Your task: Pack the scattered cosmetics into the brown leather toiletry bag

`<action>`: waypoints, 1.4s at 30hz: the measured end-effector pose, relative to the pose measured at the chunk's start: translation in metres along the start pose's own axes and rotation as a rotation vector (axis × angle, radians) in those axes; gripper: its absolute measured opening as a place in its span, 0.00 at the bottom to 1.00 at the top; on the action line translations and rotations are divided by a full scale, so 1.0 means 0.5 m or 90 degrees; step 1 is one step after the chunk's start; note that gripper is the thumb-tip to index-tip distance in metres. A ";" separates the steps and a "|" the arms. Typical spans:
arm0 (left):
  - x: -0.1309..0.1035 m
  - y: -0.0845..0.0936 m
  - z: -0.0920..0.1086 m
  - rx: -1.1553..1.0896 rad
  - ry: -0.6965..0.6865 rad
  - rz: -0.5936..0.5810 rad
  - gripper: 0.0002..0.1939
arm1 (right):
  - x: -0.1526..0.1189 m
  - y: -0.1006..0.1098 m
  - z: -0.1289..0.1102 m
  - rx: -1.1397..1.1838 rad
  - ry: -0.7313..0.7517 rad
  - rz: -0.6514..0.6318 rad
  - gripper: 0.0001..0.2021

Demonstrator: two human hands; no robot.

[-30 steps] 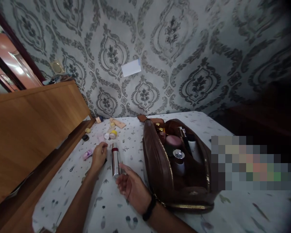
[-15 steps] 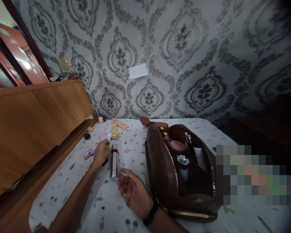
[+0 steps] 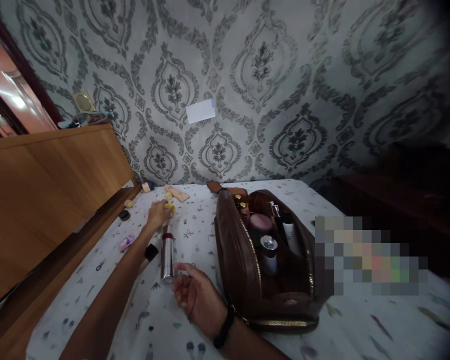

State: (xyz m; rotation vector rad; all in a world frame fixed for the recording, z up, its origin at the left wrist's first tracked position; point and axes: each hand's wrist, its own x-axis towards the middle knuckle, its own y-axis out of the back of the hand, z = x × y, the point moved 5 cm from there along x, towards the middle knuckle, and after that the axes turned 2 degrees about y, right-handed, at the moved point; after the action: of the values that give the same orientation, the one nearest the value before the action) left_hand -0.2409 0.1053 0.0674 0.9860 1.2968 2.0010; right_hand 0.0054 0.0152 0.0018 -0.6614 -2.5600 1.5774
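My left hand reaches over the small items at the back left, its fingers around or against a yellow-lidded jar; the grip is partly hidden. A silver bottle with a red band lies between my hands on the patterned white sheet. Just right of the bottle's lower end, my right hand is half curled, palm up, fingers apart and holding nothing. An open brown bag stands to the right, with a pink round item and a silver-capped bottle inside.
A black-ended brush lies beside my left forearm. Farther left are a purple item and a dark round item. A beige tube lies near the wall. The wooden headboard borders the left side.
My left hand has moved forward, away from beside the silver bottle, to the yellow-lidded jar. The black-ended brush now shows beside my forearm. The camera view has shifted right.
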 end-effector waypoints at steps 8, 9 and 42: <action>-0.003 -0.020 0.033 0.055 -0.051 -0.058 0.20 | 0.004 0.000 0.007 0.001 -0.007 -0.014 0.21; -0.003 -0.019 0.036 0.058 -0.049 -0.058 0.19 | 0.004 0.000 0.007 0.000 -0.006 -0.013 0.21; -0.179 0.052 0.007 -0.770 -0.023 -0.193 0.29 | -0.001 -0.007 -0.009 0.001 0.045 0.029 0.25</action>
State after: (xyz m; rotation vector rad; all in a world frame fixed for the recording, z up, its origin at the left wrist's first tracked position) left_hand -0.1877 0.0287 0.0673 0.2014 0.0417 1.9739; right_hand 0.0061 0.0172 0.0073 -0.7668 -2.5100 1.5409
